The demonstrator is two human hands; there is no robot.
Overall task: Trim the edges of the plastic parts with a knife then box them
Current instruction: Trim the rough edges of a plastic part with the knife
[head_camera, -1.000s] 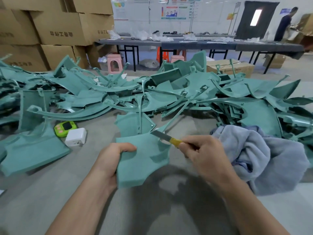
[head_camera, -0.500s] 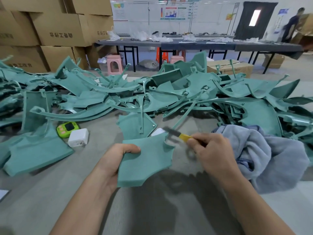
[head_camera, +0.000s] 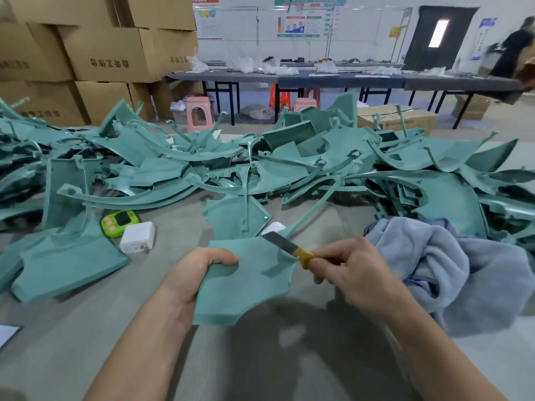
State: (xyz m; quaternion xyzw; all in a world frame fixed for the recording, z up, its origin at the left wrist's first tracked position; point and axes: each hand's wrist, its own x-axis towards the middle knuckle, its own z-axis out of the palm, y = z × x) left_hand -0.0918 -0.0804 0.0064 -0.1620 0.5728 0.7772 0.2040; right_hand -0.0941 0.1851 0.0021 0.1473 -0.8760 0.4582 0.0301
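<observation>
Above the counter (head_camera: 72,342), the part (head_camera: 246,282) sat in the left hand (head_camera: 199,273), thumb curled over its left edge. The right hand (head_camera: 356,273) pinched the knife (head_camera: 289,248), whose blade had slid lower and slightly leftward at the part's top-right corner. A cloth (head_camera: 463,270) lay to the right and a pile (head_camera: 289,169) behind.

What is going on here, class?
A person is trimming a teal plastic part. The left hand grips its left edge, and the right hand holds a yellow-handled knife with the blade at the part's upper right edge. A pile of similar parts lies behind, beside a grey cloth.
</observation>
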